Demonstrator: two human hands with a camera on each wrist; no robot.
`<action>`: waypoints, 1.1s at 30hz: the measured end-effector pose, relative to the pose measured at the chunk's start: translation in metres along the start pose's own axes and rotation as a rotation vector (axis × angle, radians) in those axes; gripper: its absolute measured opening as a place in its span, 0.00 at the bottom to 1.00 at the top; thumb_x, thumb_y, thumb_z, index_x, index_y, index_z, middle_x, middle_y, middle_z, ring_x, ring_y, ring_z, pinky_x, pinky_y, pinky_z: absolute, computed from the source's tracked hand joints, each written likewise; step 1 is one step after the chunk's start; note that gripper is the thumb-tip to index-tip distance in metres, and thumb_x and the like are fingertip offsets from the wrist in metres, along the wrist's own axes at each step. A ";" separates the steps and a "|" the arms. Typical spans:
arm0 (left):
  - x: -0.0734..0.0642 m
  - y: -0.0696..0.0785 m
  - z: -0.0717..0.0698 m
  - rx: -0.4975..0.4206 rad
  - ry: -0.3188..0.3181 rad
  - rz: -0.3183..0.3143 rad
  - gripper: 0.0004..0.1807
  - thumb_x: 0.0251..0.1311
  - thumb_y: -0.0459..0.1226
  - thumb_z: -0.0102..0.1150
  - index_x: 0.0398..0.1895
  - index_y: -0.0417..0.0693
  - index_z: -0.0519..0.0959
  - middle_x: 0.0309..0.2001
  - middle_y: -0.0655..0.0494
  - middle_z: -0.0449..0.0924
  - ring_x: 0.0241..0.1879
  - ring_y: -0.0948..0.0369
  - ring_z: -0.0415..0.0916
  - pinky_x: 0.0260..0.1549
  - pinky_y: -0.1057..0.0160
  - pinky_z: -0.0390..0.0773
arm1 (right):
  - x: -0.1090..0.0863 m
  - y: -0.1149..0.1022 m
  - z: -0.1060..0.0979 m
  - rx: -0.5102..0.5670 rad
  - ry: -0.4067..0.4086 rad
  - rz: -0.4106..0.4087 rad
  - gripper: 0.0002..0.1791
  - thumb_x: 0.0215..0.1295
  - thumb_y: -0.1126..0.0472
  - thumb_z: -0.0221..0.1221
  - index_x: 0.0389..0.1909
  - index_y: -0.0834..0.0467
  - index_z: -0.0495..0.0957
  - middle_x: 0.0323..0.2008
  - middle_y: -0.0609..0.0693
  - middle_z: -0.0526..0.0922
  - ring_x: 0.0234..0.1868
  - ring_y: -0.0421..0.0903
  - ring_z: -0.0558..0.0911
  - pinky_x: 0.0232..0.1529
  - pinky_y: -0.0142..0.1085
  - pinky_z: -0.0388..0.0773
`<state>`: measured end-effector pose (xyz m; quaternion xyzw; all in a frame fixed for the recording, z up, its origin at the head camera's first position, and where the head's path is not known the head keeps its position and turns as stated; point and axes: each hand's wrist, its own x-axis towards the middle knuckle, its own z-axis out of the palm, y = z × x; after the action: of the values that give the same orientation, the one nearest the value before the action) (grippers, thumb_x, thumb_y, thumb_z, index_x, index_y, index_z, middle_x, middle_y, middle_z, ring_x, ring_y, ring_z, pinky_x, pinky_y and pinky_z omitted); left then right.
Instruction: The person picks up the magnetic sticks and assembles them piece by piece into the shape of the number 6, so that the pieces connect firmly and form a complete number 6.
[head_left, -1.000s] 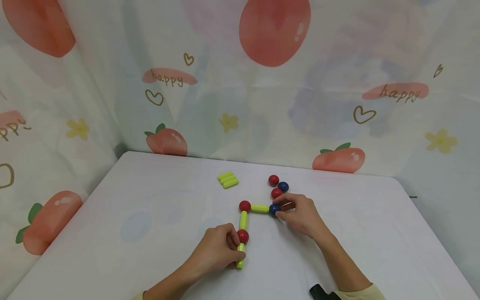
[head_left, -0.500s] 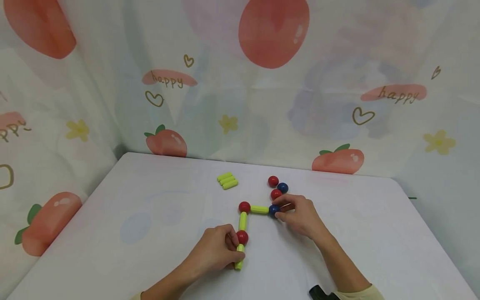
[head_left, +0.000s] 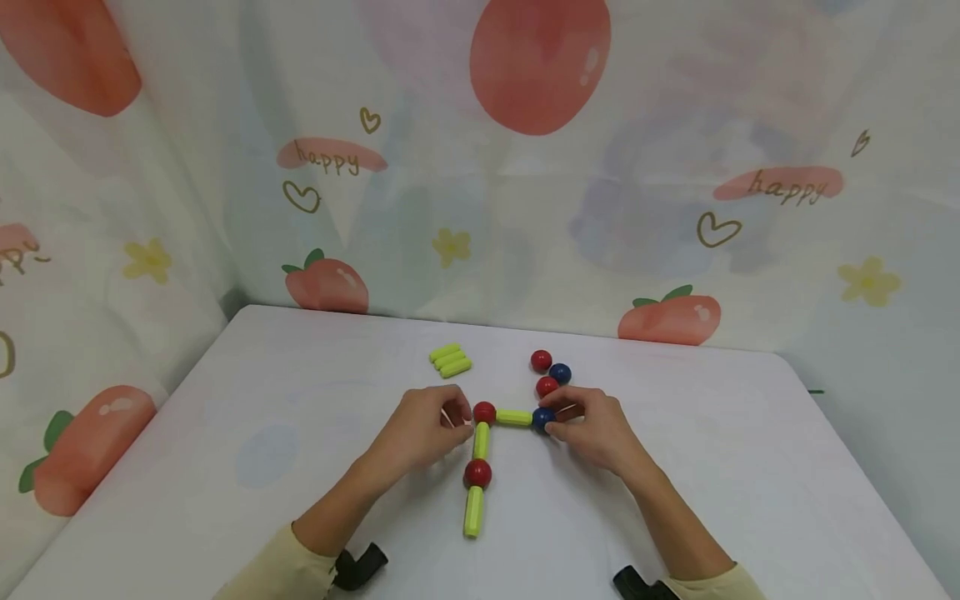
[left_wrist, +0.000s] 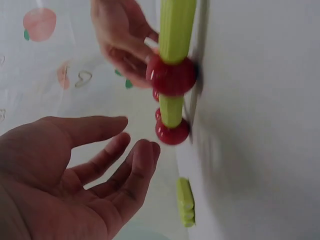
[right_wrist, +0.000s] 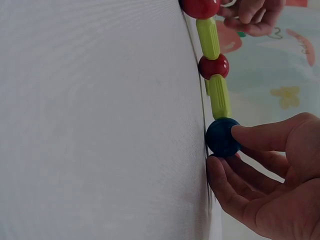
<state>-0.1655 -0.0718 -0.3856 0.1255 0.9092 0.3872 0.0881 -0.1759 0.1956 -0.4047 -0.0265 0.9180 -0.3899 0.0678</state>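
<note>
Yellow-green rods and balls form a bent chain on the table: a front rod [head_left: 474,512], a red ball [head_left: 477,473], a second rod [head_left: 481,442], a red corner ball [head_left: 484,412], a third rod [head_left: 514,417] and a blue ball [right_wrist: 223,137] at the right end. With thumb and fingers, my right hand [head_left: 596,429] pinches the blue ball. My left hand [left_wrist: 100,175] holds nothing; its fingers are loosely bent, thumb apart from them. In the head view it is just left of the corner ball.
Three loose rods [head_left: 451,360] lie side by side toward the back. Behind the blue ball are two red balls [head_left: 542,361] and another blue ball [head_left: 560,373]. A patterned cloth [head_left: 510,208] hangs along the table's back edge. Black wrist gear [head_left: 362,567] shows near the left sleeve.
My left hand has let go of the front rod and moved away from me to beside the red corner ball. The right hand stays at the blue ball.
</note>
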 end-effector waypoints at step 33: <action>0.081 -0.039 -0.002 -0.241 -0.341 0.093 0.15 0.57 0.34 0.77 0.48 0.50 0.89 0.44 0.58 0.88 0.43 0.60 0.85 0.47 0.63 0.85 | 0.004 0.000 0.000 -0.020 -0.020 0.005 0.17 0.65 0.65 0.69 0.55 0.53 0.86 0.51 0.53 0.86 0.53 0.51 0.84 0.48 0.42 0.87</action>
<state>-0.2498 -0.0758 -0.4177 0.2196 0.8213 0.4700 0.2372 -0.1800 0.1952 -0.4050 -0.0290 0.9212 -0.3802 0.0778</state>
